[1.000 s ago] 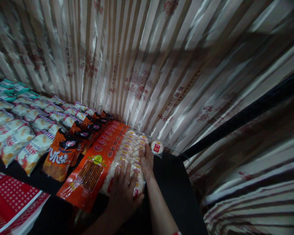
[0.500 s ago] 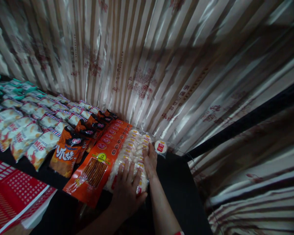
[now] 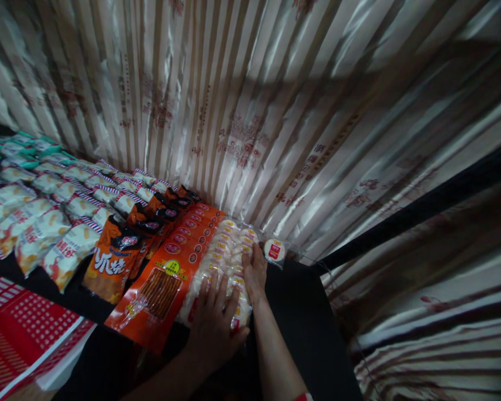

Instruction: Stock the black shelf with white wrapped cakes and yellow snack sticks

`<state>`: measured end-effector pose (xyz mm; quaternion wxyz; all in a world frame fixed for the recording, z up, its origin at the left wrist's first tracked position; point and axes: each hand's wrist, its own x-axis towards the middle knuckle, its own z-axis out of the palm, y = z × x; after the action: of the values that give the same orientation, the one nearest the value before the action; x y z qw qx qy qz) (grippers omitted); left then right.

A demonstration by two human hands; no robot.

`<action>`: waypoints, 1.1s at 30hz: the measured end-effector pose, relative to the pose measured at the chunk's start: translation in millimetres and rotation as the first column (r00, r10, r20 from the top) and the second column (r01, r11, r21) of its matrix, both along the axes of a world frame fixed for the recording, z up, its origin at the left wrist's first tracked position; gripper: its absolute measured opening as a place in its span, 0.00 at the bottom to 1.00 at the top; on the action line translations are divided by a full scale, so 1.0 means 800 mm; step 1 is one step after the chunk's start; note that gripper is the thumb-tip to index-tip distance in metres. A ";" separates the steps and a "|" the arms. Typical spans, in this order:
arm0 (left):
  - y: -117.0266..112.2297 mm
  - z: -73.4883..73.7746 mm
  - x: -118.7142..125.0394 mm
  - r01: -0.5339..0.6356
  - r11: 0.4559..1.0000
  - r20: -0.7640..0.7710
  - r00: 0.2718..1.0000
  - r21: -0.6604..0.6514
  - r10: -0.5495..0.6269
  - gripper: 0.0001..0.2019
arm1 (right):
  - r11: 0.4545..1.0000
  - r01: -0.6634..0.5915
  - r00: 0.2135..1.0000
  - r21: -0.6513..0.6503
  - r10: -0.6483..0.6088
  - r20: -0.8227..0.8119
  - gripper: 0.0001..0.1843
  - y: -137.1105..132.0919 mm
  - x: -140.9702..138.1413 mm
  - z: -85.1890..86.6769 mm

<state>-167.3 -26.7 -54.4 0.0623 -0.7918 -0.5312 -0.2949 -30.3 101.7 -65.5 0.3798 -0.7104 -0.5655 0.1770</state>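
A row of clear packets of white round snacks [image 3: 227, 250] lies on a black table [image 3: 294, 312], beside overlapping orange packets of brown sticks [image 3: 167, 273]. My left hand [image 3: 215, 323] lies flat on the near end of the white packets, fingers spread. My right hand [image 3: 254, 273] presses on the right side of the same row, fingers stretched forward. One single white round snack packet [image 3: 274, 250] sits just right of my right hand, apart from it.
Further left lie dark orange bags [image 3: 112, 259], rows of white striped snack bags [image 3: 45, 223] and teal packets [image 3: 8, 147]. A red and white box [image 3: 20, 340] sits at the lower left. A striped satin curtain [image 3: 250, 111] hangs close behind and to the right.
The view has shifted slightly; both hands stay on the white packets with hardly any movement.
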 end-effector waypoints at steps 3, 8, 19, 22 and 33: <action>0.001 -0.001 -0.001 0.000 1.000 0.000 1.000 -0.005 0.000 0.33 | 1.000 0.005 1.000 0.014 -0.005 0.000 0.39 0.000 -0.003 0.002; 0.002 -0.004 -0.002 -0.002 1.000 -0.015 1.000 -0.005 0.002 0.32 | 1.000 0.008 1.000 -0.010 -0.008 -0.004 0.39 -0.001 -0.005 0.006; 0.002 -0.003 -0.003 -0.017 0.999 -0.032 0.999 0.037 0.018 0.34 | 1.000 0.011 1.000 0.003 -0.011 -0.027 0.38 0.000 -0.003 0.002; 0.001 -0.002 -0.003 -0.024 0.997 -0.019 0.999 0.069 0.026 0.34 | 1.000 -0.015 0.998 -0.010 0.015 -0.058 0.38 0.002 0.001 -0.001; -0.002 -0.008 -0.002 0.012 0.992 -0.012 1.000 0.124 -0.010 0.34 | 0.992 -0.085 0.944 0.091 0.110 -0.312 0.38 0.000 0.016 0.006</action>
<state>-168.8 -28.2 -61.1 0.1129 -0.7910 -0.5070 -0.3234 -17.5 101.4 -60.8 0.4833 -0.6288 -0.5380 0.2855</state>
